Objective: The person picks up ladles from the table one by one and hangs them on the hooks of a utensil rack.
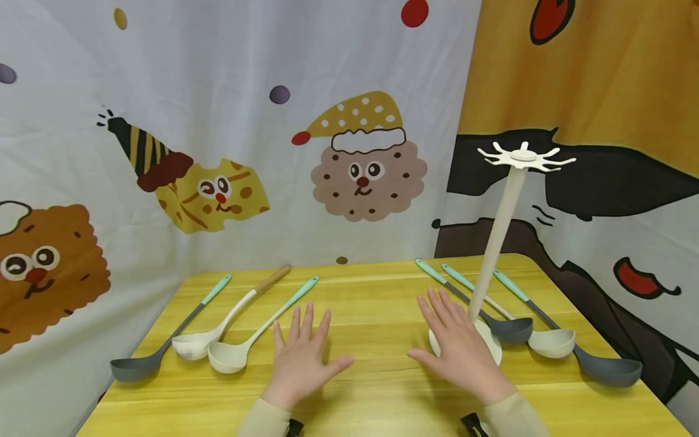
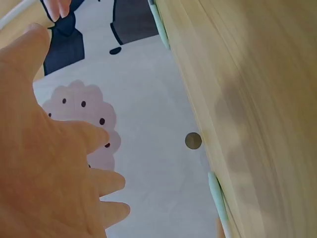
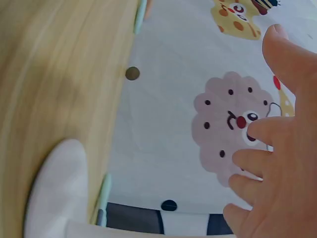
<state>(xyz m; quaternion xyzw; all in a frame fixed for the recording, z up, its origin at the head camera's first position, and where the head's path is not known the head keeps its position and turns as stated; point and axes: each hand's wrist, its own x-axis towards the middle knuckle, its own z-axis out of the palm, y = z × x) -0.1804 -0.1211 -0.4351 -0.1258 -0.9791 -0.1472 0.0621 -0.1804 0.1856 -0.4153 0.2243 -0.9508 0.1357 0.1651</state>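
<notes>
White, round-bowled, mint-handled ladle lies on the yellow wood-grain surface just left of the left hand, long axis slanting away rightward; the right hand is nearer the cream, prong-topped stand. All fingers spread wide, holding nothing.

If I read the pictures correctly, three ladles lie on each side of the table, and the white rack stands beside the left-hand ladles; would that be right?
Not quite: the head view shows the white rack standing beside the right-hand ladles, not the left-hand ladles. Three ladles do lie on each side of the table.
</notes>
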